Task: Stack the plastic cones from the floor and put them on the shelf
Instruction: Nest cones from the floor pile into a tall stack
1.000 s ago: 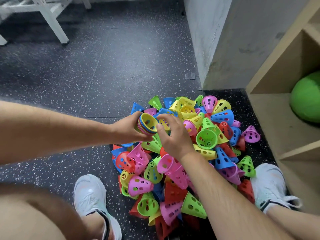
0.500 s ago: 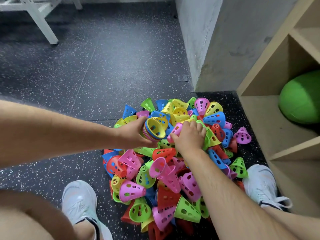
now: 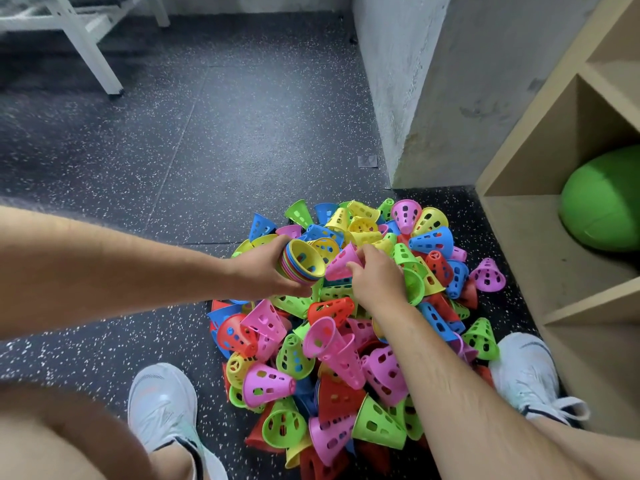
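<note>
Plastic cones (image 3: 332, 344) of many colours lie heaped on the dark speckled floor (image 3: 207, 150), between the person's white shoes (image 3: 162, 407) and close to a wooden shelf (image 3: 540, 258) with a green ball (image 3: 602, 202) in one compartment. The left grip (image 3: 263, 271) is curled round a nested stack (image 3: 303, 261) of cones, yellow innermost, held sideways just above the heap. The right grip (image 3: 377, 275) pinches a pink cone (image 3: 341, 263) just beside the stack's open mouth.

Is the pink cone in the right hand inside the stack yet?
Not in. The right hand pinches the pink cone just beside the stack gripped by the left hand; the stack's yellow mouth shows empty.
</note>
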The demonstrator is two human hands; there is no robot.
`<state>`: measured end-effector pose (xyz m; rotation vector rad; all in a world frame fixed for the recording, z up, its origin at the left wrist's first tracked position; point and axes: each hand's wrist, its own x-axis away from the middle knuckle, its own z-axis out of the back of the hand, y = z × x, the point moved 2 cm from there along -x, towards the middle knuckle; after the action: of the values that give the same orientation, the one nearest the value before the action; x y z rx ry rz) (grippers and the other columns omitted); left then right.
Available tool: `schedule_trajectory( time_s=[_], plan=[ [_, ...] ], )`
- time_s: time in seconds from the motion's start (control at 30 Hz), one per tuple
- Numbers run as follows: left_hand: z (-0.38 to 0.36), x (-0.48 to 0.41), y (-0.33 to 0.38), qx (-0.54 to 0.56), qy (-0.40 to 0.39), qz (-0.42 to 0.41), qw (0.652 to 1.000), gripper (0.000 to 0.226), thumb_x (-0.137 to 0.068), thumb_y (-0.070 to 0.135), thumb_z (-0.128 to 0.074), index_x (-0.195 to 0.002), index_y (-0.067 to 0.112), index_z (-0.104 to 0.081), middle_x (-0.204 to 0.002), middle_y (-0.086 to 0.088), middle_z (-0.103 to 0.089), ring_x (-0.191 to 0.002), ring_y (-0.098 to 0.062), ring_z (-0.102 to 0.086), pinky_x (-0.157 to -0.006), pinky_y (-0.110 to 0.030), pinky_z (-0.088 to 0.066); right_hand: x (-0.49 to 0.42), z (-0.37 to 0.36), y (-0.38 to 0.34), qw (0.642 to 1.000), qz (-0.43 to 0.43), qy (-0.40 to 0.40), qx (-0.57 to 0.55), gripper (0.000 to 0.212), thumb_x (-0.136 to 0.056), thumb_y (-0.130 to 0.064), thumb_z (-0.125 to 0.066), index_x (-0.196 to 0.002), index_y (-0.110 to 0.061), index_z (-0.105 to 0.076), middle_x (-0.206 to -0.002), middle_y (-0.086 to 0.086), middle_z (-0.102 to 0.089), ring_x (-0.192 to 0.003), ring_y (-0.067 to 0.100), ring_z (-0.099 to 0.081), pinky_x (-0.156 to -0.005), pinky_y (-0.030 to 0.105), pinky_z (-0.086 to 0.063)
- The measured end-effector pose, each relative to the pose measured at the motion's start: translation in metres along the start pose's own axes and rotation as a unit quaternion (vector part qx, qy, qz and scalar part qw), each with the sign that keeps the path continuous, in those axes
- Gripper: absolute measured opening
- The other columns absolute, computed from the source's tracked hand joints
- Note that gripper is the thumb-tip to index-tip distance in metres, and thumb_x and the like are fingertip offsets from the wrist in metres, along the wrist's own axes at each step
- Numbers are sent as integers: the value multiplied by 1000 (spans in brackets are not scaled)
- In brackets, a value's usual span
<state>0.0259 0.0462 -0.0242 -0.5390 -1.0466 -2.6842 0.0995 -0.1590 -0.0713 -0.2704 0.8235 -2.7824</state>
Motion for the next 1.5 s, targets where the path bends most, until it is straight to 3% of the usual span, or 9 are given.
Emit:
schedule_trajectory(
  time_s=[0.17,0.27,0.47,0.67,0.93,1.13,1.2,1.33,1.5],
  plan=[
    [9,8,-4,23,16,14,1000,68,-70,38,-95,-122,31,-52,-107,11,-70,-98,-6,-68,-86,-23,-53,-7,17,-22,981,63,61,-174,12,-99,-23,-58,-100,-19,-69,-103,2,-56,-102,26,-55,-93,45,-47],
    [16,10,-9,33,23,23,999,70,-67,41,-96,-122,32,-52,-108,10,-72,-102,-10,-69,-94,-31,-55,-6,26,-42,956,132,110,-239,10,-97,-23,-62,-98,-18,-71,-110,2,-54,-106,23,-57,-98,42,-48],
    [22,16,-11,62,47,25,997,91,-41,67,-86,-119,31,-55,-107,7,-74,-99,-13,-72,-96,-42,-57,9,15,-67,943,198,24,-266,20,-90,-32,-61,-97,-17,-72,-115,0,-60,-117,14,-57,-102,41,-48],
    [17,20,-16,55,37,19,998,72,-64,40,-97,-121,29,-55,-108,7,-72,-100,-12,-70,-92,-30,-56,27,7,-67,940,191,-74,-274,26,-84,-26,-57,-106,-22,-68,-112,-6,-63,-109,7,-60,-99,35,-49],
    [-3,45,-29,24,-13,26,999,72,-71,34,-95,-129,26,-54,-110,10,-69,-104,-9,-66,-87,-21,-50,66,6,-33,967,189,-140,-102,32,-73,-25,-49,-102,-28,-63,-114,-9,-57,-107,10,-56,-95,37,-48],
    [-12,68,-29,29,-16,33,999,71,-72,35,-94,-127,34,-49,-108,21,-64,-100,1,-63,-74,-2,-41,91,-3,-7,934,241,-237,116,29,-86,-41,-66,-114,-34,-69,-146,-1,-45,-137,21,-39,-114,40,-36],
    [-16,73,-27,49,-1,35,998,73,-71,35,-95,-130,32,-50,-110,16,-68,-104,-3,-66,-80,-7,-47,94,-2,-3,928,244,-240,148,25,-95,-40,-61,-116,-30,-70,-150,0,-43,-140,24,-36,-116,41,-33],
    [-29,75,-25,98,56,47,993,64,-76,21,-91,-123,29,-49,-104,10,-68,-91,-6,-66,-75,-13,-51,88,3,7,956,222,-186,40,21,-99,-35,-58,-111,-22,-70,-140,3,-50,-134,23,-42,-112,46,-38],
    [-60,75,-20,129,94,46,986,68,-73,17,-90,-126,28,-49,-109,-1,-71,-94,-16,-69,-85,-30,-56,76,26,2,969,203,30,-141,19,-100,-24,-57,-105,-10,-68,-121,12,-60,-122,28,-53,-105,33,-40]
  ],
)
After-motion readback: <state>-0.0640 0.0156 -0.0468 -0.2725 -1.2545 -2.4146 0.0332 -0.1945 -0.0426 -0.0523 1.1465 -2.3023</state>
